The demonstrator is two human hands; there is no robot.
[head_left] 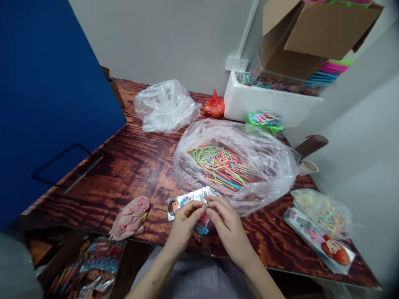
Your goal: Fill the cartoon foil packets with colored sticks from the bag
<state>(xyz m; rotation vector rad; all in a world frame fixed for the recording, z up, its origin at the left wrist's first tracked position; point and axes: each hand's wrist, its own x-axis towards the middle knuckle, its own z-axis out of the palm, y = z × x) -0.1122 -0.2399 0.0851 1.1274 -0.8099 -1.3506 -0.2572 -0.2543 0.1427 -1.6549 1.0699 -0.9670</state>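
Note:
Near the table's front edge, my left hand (187,218) and my right hand (224,218) meet with fingertips pinched together. Between them hangs a small printed plastic packet (202,228) with pink and blue cartoon art; both hands grip its upper edge, and the fingers hide part of it. Just behind lies a silver printed packet (177,205), flat on the table and partly covered by my hands. Beyond it, a large clear plastic bag (264,166) lies spread open, with many thin coloured sticks (218,162) inside.
A pink cloth (131,218) lies left on the wooden table (137,170). Right are a silver packet (321,241) and a small bag of sticks (327,214). Behind stand a foam box (264,99), green basket (271,129), red bag (214,106) and crumpled bag (168,106).

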